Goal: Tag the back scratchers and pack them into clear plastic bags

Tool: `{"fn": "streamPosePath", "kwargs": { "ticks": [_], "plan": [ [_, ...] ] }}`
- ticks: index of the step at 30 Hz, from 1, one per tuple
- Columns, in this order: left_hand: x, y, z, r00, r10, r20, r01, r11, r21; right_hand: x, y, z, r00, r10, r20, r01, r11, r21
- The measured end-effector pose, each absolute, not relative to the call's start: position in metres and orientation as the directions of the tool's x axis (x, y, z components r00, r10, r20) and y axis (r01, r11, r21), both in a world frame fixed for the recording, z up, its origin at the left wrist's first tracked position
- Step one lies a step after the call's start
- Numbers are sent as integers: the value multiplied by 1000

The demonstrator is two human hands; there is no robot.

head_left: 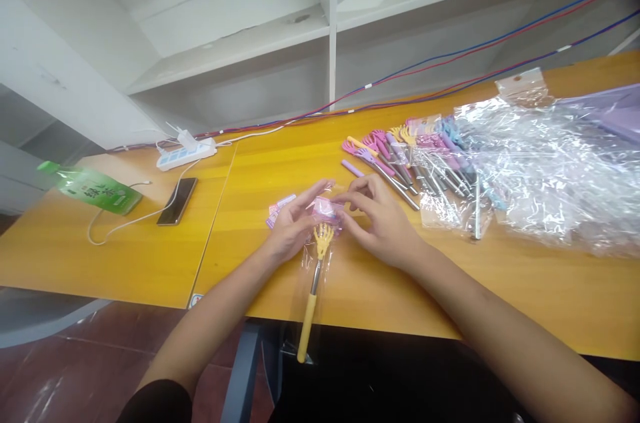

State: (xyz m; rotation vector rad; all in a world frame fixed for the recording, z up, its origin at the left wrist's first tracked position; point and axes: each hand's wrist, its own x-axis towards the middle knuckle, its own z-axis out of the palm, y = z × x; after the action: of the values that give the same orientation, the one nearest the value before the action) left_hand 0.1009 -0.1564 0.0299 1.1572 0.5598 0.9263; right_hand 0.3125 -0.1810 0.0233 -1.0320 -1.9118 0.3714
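The left hand [291,226] and right hand [383,223], fingers part-curled, pinch the top of a clear bag [327,259] holding a yellow back scratcher [311,303], which sticks out past the table's [400,296] near edge.

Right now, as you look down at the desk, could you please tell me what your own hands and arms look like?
My left hand and right hand are bare, with no gloves, rings or watch visible. A plain black fabric sleeve ends near my left elbow; I can't make out a right sleeve.
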Motion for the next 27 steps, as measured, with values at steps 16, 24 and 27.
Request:
{"fn": "streamPosePath", "kwargs": {
  "ticks": [16, 24, 27],
  "plan": [
    [102, -151, 13, 497, 853, 161, -160, -92, 983, 306, -176, 15, -21, 936, 352, 281, 344, -896],
    [102, -153, 14, 392, 919, 49, 23, -63, 998, 310, -178, 19, -225, 830, 511, 394, 557, -731],
    [103, -153, 18, 375, 919, 117, 0, -126, 992, 310, -181, 20, -259, 838, 481, 366, 546, -754]
  ]
}}
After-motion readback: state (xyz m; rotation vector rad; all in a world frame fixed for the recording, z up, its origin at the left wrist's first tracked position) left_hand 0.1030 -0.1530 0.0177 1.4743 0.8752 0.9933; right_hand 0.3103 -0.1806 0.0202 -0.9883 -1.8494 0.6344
